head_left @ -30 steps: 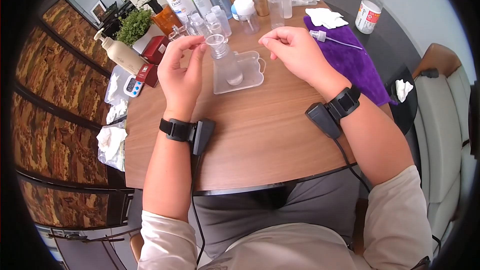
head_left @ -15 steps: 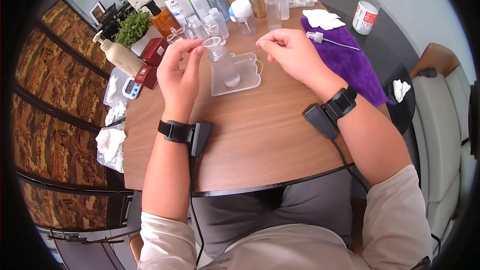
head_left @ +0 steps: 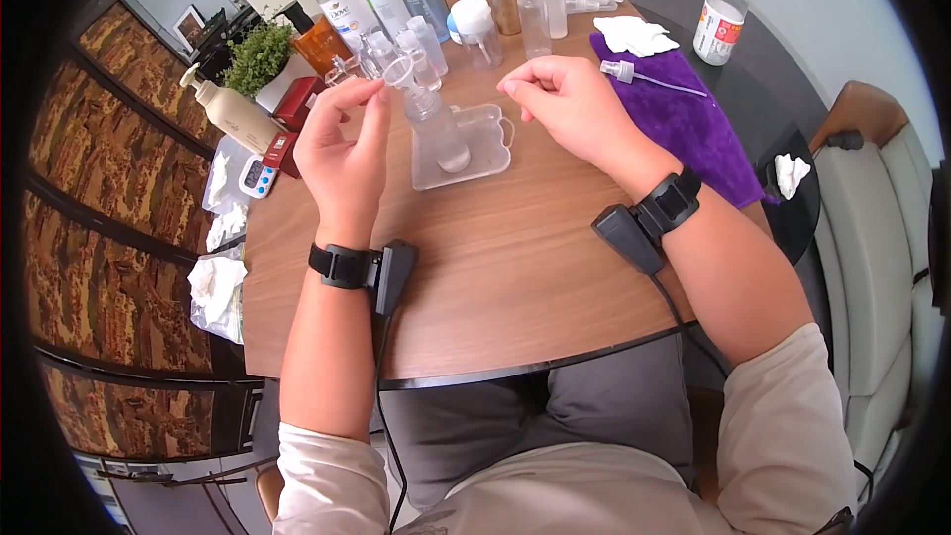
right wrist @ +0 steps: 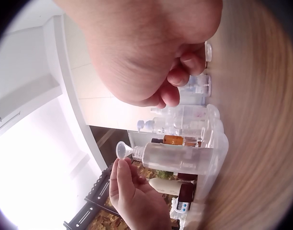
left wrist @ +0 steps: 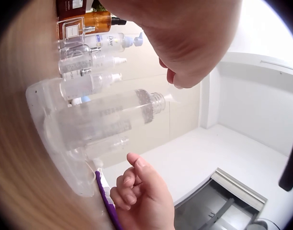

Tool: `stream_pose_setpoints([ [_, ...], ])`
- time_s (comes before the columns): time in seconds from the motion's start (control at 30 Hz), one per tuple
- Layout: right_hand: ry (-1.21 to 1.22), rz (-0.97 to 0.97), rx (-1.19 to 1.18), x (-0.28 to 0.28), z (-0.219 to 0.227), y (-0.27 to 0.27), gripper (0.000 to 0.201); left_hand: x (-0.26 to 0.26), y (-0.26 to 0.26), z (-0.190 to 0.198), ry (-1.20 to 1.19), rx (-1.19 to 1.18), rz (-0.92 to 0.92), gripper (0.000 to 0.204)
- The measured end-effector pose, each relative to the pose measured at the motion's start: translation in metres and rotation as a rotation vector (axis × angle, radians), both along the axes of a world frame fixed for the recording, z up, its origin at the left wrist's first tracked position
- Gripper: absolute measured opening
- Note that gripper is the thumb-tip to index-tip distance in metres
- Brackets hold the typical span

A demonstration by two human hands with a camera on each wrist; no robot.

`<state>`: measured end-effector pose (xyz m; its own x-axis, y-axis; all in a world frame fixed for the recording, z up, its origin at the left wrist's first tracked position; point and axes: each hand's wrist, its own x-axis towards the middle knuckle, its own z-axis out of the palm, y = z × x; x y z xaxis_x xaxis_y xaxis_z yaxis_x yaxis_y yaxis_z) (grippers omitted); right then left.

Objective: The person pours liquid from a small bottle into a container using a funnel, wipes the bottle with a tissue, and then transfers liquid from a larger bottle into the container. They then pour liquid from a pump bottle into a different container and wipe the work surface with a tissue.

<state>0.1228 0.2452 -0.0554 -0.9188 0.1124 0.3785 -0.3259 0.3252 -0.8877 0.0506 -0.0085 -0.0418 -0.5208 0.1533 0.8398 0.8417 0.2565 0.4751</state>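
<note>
My left hand pinches the rim of a small clear funnel between thumb and forefinger. The funnel leans at the mouth of a clear bottle, its spout right at the threaded neck. That bottle stands upright on a translucent tray, with a little liquid low inside. Off to the right of the bottle, my right hand hovers with loosely curled fingers and holds nothing. A spray pump with a long tube lies on a purple cloth beyond that hand.
Behind the tray stand several bottles, among them a blue-topped pump bottle and a white-lidded jar. Dark red boxes and a timer sit at the left edge. A labelled bottle stands far right.
The left hand has shifted slightly left, drawing the funnel up and leftward from the bottle's neck so more of the neck shows. The right hand stays nearly still.
</note>
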Motion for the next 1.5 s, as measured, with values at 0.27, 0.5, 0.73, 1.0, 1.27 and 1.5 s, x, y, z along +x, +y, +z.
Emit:
stream_pose_setpoints([
  [0.27,0.032,0.004,-0.008,-0.001,-0.002,0.001,0.024,-0.003,-0.003,-0.004,-0.054,0.043,-0.092,0.008],
  [0.5,0.018,-0.008,0.004,0.0,0.0,0.0,0.024,-0.001,-0.002,-0.002,-0.291,0.158,-0.18,0.004],
  [0.73,0.006,0.005,0.0,-0.002,0.0,0.001,0.025,0.003,0.001,-0.001,-0.333,0.278,-0.218,0.005],
  [1.0,-0.021,0.006,-0.006,-0.002,-0.001,0.003,0.025,-0.002,-0.001,-0.004,-0.275,0.2,-0.188,0.005],
  [1.27,0.0,0.013,-0.026,0.001,-0.002,0.002,0.024,0.001,0.002,-0.006,-0.258,0.228,-0.213,0.006],
  [1.5,0.007,0.016,-0.01,-0.001,0.001,0.002,0.024,0.001,0.001,-0.008,-0.184,0.1,-0.178,0.009],
])
